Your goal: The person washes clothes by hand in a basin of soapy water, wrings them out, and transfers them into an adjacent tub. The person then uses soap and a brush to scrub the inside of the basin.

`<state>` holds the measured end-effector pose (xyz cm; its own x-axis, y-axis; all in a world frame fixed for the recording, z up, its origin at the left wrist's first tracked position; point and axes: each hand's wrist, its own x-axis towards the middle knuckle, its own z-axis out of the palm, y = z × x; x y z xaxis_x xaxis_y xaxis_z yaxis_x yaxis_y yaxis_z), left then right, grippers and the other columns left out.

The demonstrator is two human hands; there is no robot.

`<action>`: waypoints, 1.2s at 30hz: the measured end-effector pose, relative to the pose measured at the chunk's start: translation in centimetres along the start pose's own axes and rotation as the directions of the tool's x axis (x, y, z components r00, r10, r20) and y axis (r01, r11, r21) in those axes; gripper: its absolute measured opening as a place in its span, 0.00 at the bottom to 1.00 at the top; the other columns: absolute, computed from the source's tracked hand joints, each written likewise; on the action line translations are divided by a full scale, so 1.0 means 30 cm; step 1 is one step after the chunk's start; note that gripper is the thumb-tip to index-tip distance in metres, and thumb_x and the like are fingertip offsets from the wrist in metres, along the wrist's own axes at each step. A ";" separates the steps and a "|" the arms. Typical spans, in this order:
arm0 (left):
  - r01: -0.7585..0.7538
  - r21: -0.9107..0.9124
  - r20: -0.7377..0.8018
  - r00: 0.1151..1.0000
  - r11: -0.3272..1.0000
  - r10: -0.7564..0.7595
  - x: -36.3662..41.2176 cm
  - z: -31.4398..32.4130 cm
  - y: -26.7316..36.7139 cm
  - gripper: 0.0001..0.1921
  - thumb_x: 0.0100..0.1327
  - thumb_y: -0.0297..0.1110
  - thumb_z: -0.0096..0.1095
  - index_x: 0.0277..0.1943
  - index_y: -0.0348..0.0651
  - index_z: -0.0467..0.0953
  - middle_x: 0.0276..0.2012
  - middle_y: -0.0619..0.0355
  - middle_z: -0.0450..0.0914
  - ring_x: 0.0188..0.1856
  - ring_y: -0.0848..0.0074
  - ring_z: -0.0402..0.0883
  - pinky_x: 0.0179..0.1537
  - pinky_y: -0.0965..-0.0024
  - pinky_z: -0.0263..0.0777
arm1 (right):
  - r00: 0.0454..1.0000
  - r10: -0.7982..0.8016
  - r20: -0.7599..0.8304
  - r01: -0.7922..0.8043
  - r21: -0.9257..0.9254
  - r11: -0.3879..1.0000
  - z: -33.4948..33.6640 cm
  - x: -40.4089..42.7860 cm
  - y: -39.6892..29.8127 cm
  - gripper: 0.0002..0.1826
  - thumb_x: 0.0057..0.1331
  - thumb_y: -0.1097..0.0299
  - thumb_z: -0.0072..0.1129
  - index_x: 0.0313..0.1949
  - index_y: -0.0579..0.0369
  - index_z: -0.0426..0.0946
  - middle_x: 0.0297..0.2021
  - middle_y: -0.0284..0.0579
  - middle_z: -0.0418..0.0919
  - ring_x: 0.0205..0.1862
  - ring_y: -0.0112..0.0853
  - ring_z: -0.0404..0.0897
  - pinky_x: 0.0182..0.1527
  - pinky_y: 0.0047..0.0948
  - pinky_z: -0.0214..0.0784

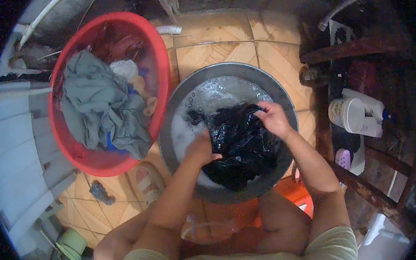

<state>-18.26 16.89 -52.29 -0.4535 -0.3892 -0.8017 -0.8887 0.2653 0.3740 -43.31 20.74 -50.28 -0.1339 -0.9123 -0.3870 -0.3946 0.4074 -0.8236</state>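
Observation:
In front of me a round grey metal basin [225, 69] holds soapy water [223, 88] with foam and bubbles. A soaked black garment [241, 146] fills the middle and right of it. Pinched between the thumb and fingers of my right hand [273, 117] is a fold of that cloth, near the basin's right side. My left hand [202, 148] lies against the garment's left edge, thumb pointing right and fingers partly blurred at the foam; whether it grips cloth is unclear.
Left of the basin stands a red plastic tub [165, 72] with a grey-green cloth [95, 97] and other laundry. A scouring pad [102, 192] lies on the tiled floor [217, 54]. At right, a wooden rack [360, 49] holds a white bucket [348, 114] and a purple brush [343, 159].

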 end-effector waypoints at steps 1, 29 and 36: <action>0.009 -0.004 0.001 1.000 1.000 -0.009 -0.007 -0.007 -0.006 0.58 0.43 0.56 0.69 0.66 0.33 0.39 0.62 0.40 0.55 0.60 0.50 0.61 0.57 0.61 0.62 | 0.999 -0.035 0.005 0.034 0.055 0.998 -0.026 -0.031 -0.104 0.05 0.56 0.78 0.53 0.33 0.61 0.73 0.23 0.36 0.71 0.30 0.20 0.70 0.35 0.19 0.64; -0.652 -0.025 -0.652 0.585 0.758 0.482 -0.167 -0.215 0.166 0.34 0.42 0.18 0.56 0.56 0.48 0.63 0.42 0.51 0.71 0.44 0.56 0.69 0.47 0.59 0.65 | 0.922 -0.372 0.106 0.387 -0.273 0.881 -0.071 -0.150 -0.287 0.12 0.43 0.72 0.67 0.28 0.56 0.74 0.22 0.43 0.73 0.26 0.36 0.75 0.30 0.30 0.66; -0.299 0.148 -0.737 0.602 0.943 0.307 -0.133 -0.224 0.001 0.18 0.38 0.20 0.59 0.37 0.44 0.79 0.34 0.53 0.79 0.40 0.61 0.75 0.44 0.63 0.68 | 0.807 -0.014 -0.591 0.439 0.583 0.684 -0.259 -0.363 -0.367 0.26 0.41 0.73 0.57 0.44 0.64 0.70 0.35 0.52 0.77 0.34 0.40 0.78 0.44 0.38 0.71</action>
<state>-16.94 12.52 -45.96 -0.5951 -0.8033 -0.0242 -0.6921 0.4969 0.5235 -44.58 25.88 -33.79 -0.6396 -0.7667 -0.0555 0.2012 -0.0973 -0.9747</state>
